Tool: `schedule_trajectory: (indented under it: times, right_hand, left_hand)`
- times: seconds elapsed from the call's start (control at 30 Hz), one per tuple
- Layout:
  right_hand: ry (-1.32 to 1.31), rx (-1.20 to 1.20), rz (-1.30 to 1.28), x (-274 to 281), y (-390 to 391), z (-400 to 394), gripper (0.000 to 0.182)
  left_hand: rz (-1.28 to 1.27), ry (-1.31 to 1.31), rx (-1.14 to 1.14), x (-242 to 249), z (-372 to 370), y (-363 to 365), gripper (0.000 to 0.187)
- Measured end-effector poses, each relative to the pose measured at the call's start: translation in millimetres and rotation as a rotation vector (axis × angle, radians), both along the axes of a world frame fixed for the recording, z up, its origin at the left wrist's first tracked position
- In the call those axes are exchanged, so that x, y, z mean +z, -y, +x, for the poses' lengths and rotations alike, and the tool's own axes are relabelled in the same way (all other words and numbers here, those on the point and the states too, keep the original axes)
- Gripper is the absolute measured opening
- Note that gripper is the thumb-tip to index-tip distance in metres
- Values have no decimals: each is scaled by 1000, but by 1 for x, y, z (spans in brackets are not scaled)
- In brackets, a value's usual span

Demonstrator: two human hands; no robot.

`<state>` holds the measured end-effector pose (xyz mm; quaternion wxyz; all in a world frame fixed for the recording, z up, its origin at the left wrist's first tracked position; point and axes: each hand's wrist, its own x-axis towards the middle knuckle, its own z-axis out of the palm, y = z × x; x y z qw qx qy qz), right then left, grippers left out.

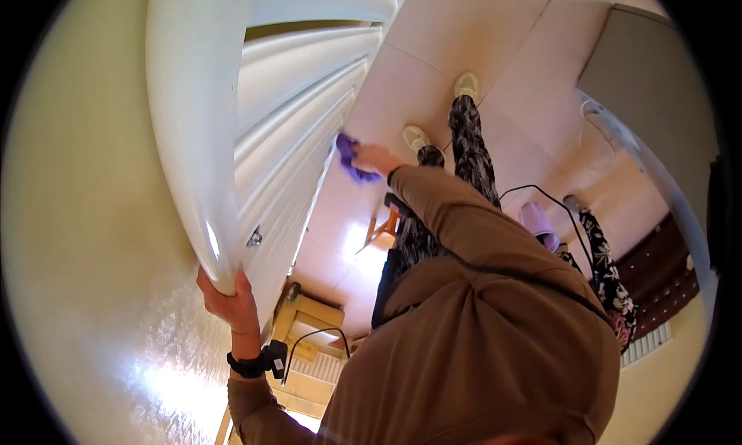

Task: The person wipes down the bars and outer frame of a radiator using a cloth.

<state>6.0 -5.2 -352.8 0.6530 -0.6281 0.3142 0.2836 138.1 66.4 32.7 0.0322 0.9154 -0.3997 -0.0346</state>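
My right hand point(376, 159), arm stretched out, is closed on a crumpled purple cloth point(352, 163) and holds it beside the lower edge of a white panelled door point(278, 128). The cloth is slightly blurred. At the lower left, my left hand point(230, 302) grips the end of the door's smooth white edge, thumb on one side and fingers on the other. A small metal knob point(255, 236) sits on the door's face. A black band with a small box point(267, 360) is around my left wrist.
Pale floor tiles point(425, 28) lie under my feet. A wooden stool point(382, 232) stands near my legs. At the right are a pinkish-purple bucket point(539, 221), another person's patterned trouser leg point(607, 256), a dark brown tufted seat point(657, 279) and a grey surface point(649, 66).
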Motion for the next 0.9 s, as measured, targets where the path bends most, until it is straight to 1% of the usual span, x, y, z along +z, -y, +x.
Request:
schedule_trajectory:
  times: [0.03, 0.07, 0.13, 0.17, 0.2, 0.3, 0.33, 0.37, 0.4, 0.43, 0.47, 0.53, 0.57, 0.6, 0.63, 0.67, 0.73, 0.8, 0.87, 0.9]
  right_hand:
    - [17, -9, -7, -4, -28, -7, 35]
    - [48, -9, 62, -26, -57, -14, 35]
    - [414, -7, -36, -88, -88, -31, 33]
    - [267, -394, 115, -87, -75, -39, 33]
    - [107, -774, 264, -70, -50, -49, 33]
    - [-112, -1232, 53, -48, 42, -38, 48]
    - [-105, -1205, -188, -34, 67, -30, 53]
    - [-58, -1209, -305, -42, 77, -19, 57]
    - [-152, -1136, -374, -40, 85, -4, 61]
    - [-78, -1129, -313, -38, 85, 10, 63]
    - [-97, -1041, -321, -32, 78, 27, 63]
    - [-258, -1173, -310, -5, 45, 58, 63]
    - [-269, -1095, -260, -4, 26, 60, 63]
    - [-277, -1019, -213, -11, 2, 62, 62]
    - [-251, -909, -109, -19, -27, 61, 60]
    - [-224, -796, -9, -32, -59, 60, 58]
    - [59, -244, 15, -76, -126, 52, 44]
    - [189, 88, 221, -36, -118, 36, 33]
    - [254, 32, 227, -20, -104, 18, 31]
    - [293, -94, 148, -24, -100, 13, 31]
  left_hand:
    - [8, 21, -11, 0, 1, -1, 63]
    - [11, 24, -6, 0, 1, -2, 63]
    - [-5, -26, -2, 1, 1, 0, 60]
    - [-3, -31, 4, 0, 1, 0, 60]
    - [1, -23, -3, 1, 2, 0, 58]
    - [3, -25, 1, 2, 0, 2, 56]
    - [-4, -34, 1, 1, -1, 5, 55]
    - [-6, -32, 4, 2, -2, 6, 55]
    - [-3, -20, -2, 2, -3, 7, 55]
    - [0, -8, -9, 1, -3, 8, 55]
    - [3, -5, -6, 1, -2, 8, 55]
    - [-12, -7, -28, 1, -1, 5, 55]
    - [-3, -2, -23, 2, -3, 6, 55]
    - [-21, -16, -19, 2, -6, 9, 50]
    - [-43, -30, -16, 1, -6, 10, 46]
    - [-44, -26, -13, -1, -4, 8, 46]
    - [-84, -18, -85, -2, 2, 1, 55]
    - [-79, -11, -74, -2, -1, 4, 54]
    - [-83, -9, -68, -1, -2, 8, 54]
    - [-73, 5, -87, -1, -3, 10, 53]
